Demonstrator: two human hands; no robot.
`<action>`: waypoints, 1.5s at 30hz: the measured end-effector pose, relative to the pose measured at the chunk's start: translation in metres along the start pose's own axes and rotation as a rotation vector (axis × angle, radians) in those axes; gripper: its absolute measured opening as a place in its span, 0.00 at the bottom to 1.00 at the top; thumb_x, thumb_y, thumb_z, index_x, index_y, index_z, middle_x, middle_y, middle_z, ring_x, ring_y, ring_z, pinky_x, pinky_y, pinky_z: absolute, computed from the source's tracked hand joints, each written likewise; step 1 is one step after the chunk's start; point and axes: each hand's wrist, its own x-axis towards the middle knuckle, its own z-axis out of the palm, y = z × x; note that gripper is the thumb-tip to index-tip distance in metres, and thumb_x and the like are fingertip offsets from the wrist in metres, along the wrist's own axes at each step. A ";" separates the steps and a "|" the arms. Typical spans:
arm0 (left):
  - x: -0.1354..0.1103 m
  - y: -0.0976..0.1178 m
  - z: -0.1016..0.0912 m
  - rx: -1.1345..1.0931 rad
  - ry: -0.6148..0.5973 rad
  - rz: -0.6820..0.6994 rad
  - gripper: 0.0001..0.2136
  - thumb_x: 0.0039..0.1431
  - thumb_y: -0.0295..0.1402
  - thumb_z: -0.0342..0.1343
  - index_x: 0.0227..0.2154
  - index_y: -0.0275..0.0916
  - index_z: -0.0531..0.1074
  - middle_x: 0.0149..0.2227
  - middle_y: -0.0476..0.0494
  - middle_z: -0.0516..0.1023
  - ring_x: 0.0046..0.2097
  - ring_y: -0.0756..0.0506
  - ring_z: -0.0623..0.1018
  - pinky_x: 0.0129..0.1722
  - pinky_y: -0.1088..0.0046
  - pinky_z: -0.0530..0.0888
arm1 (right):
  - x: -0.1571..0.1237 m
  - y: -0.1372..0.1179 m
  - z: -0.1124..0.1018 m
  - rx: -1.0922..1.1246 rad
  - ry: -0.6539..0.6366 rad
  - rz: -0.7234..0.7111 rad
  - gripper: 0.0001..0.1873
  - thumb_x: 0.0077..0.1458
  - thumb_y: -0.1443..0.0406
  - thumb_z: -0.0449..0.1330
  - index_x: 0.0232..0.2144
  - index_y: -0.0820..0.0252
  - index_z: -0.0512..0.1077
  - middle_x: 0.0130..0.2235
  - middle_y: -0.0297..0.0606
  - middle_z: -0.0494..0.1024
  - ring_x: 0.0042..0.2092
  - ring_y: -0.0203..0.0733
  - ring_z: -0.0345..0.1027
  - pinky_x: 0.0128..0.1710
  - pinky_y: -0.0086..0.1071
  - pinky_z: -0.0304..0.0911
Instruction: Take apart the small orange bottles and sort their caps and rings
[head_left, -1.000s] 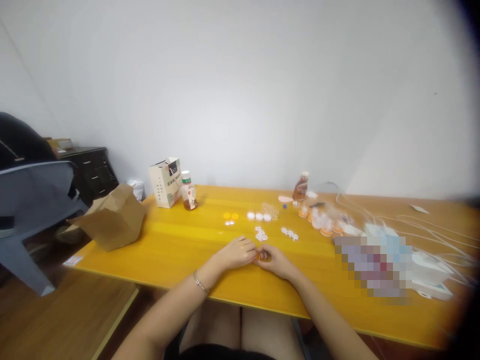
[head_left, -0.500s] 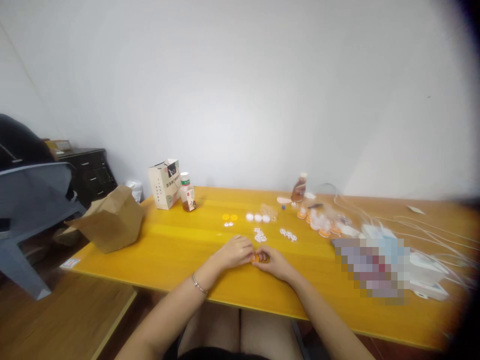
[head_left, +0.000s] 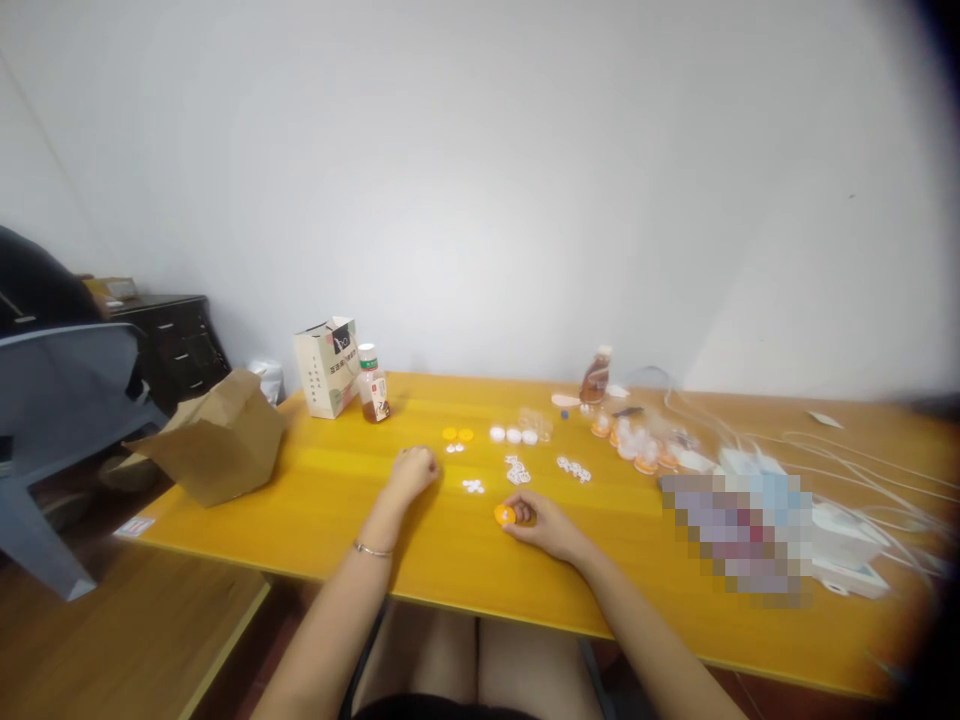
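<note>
As I'm watching remotely, the right hand [head_left: 544,527] is pinching an orange cap [head_left: 504,515] on the worktop [head_left: 330,500]; the curled left hand [head_left: 411,474] is resting further left, gripping nothing I can confirm, near small white pieces [head_left: 472,486] and yellow caps [head_left: 457,434].

Thin metal bangle [head_left: 373,549], and seemingly dark shorts [head_left: 431,708].

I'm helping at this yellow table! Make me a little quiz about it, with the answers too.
1. True or false: the right hand is touching the orange cap.
2. Which hand wears the thin bracelet, left or right?
3. How many white round lids sit in the row towards the back of the table?

Key: 1 true; 2 left; 3 three.
</note>
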 end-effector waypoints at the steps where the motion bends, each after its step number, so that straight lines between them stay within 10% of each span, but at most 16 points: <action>1: 0.000 0.001 0.001 0.006 -0.011 -0.005 0.06 0.48 0.28 0.51 0.22 0.36 0.72 0.30 0.40 0.75 0.35 0.45 0.73 0.37 0.71 0.64 | 0.000 0.000 0.000 -0.002 -0.002 -0.001 0.10 0.43 0.62 0.60 0.30 0.60 0.67 0.25 0.31 0.65 0.29 0.35 0.59 0.30 0.28 0.58; 13: -0.007 0.020 -0.005 -0.010 0.004 0.045 0.06 0.52 0.28 0.49 0.26 0.37 0.72 0.33 0.42 0.74 0.37 0.44 0.73 0.39 0.70 0.64 | 0.000 -0.004 -0.002 0.022 0.003 0.010 0.11 0.43 0.62 0.60 0.31 0.60 0.66 0.25 0.30 0.64 0.28 0.33 0.58 0.30 0.28 0.58; 22: -0.027 0.062 -0.010 -0.406 0.085 0.776 0.10 0.60 0.33 0.45 0.39 0.40 0.70 0.38 0.45 0.72 0.41 0.50 0.71 0.42 0.76 0.64 | 0.005 -0.006 -0.005 0.121 0.089 0.040 0.15 0.44 0.57 0.60 0.32 0.59 0.66 0.23 0.27 0.61 0.23 0.31 0.54 0.24 0.26 0.53; 29: -0.028 0.069 0.000 -0.327 0.100 0.847 0.11 0.62 0.33 0.43 0.33 0.39 0.71 0.33 0.45 0.73 0.37 0.50 0.71 0.40 0.74 0.63 | 0.004 -0.008 -0.005 0.180 0.089 0.023 0.18 0.40 0.56 0.62 0.34 0.60 0.68 0.22 0.27 0.63 0.23 0.31 0.55 0.23 0.25 0.54; 34: -0.007 0.042 -0.002 -0.313 0.163 0.707 0.09 0.60 0.33 0.45 0.32 0.38 0.70 0.32 0.45 0.73 0.37 0.49 0.71 0.38 0.75 0.64 | 0.005 -0.011 -0.009 0.250 0.196 0.054 0.23 0.43 0.54 0.60 0.40 0.60 0.67 0.24 0.28 0.65 0.24 0.32 0.57 0.26 0.26 0.56; 39: 0.032 -0.009 -0.006 -0.173 0.140 0.211 0.07 0.57 0.30 0.48 0.32 0.37 0.71 0.35 0.45 0.73 0.38 0.49 0.72 0.39 0.76 0.64 | 0.006 -0.014 -0.012 0.219 0.363 0.095 0.19 0.45 0.52 0.57 0.33 0.61 0.70 0.21 0.28 0.63 0.24 0.33 0.57 0.25 0.27 0.56; 45: 0.058 -0.035 0.003 -0.075 0.068 0.067 0.08 0.54 0.27 0.48 0.28 0.36 0.72 0.35 0.41 0.74 0.40 0.44 0.72 0.38 0.73 0.64 | 0.006 -0.013 -0.012 0.178 0.390 0.105 0.19 0.45 0.51 0.55 0.31 0.60 0.70 0.20 0.28 0.62 0.23 0.34 0.57 0.25 0.27 0.55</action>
